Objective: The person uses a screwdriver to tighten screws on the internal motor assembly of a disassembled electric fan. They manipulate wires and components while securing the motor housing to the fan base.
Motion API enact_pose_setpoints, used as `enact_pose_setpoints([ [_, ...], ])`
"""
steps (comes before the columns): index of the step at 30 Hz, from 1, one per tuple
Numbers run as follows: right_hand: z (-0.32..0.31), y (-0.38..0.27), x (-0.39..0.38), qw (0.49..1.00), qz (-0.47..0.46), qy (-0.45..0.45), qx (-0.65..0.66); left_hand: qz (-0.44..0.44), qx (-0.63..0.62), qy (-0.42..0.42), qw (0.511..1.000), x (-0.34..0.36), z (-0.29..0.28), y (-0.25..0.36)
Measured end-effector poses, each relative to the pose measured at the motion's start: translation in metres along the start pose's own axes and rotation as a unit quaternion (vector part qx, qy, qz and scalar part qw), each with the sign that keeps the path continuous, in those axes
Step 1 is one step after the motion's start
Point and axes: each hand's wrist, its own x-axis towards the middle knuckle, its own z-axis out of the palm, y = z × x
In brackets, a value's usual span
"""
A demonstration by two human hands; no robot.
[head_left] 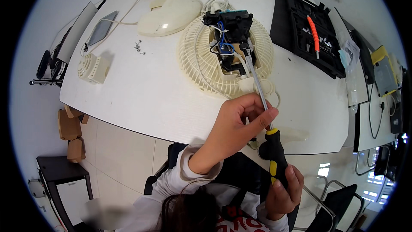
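A long screwdriver [278,152] with a black and yellow handle slants up from my right hand toward an opened fan. My right hand [285,191] is closed around the lower end of the handle. Higher up, my left hand [242,122] pinches the metal shaft between thumb and fingers. The shaft's tip reaches the black motor housing [236,23]; its exact contact is too small to tell. Blue, black and white wires [222,38] hang out of that housing. Beneath it, the cream fan grille [195,60] lies flat on the white table.
Loose screws [137,46] lie left of the fan. A cream cover [171,15], a small vented cream housing [93,68] and a grey tablet-like slab [103,26] sit farther left. At the right, an open black tool case [315,38] carries an orange flexible shaft [313,34].
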Motion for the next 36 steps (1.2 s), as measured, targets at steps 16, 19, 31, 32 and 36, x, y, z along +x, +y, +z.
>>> enact_pose_setpoints([
  [16,0.011,0.005,0.000,0.971,0.211,0.086,0.066,0.016,-0.017,0.015,1.000,0.003,0.003,-0.007],
  [19,0.010,0.009,0.000,0.983,0.166,0.073,0.019,0.019,0.013,0.020,1.000,0.002,0.005,-0.006],
  [31,0.009,-0.003,0.003,0.994,0.085,0.069,-0.008,0.011,0.088,0.015,0.996,0.000,0.004,0.001],
  [32,0.011,-0.003,0.003,0.995,0.070,0.073,-0.007,0.014,0.069,0.021,0.997,0.001,0.005,-0.001],
  [36,0.014,-0.007,0.011,0.997,0.043,0.060,-0.019,0.022,0.017,0.022,0.999,0.002,0.004,-0.005],
])
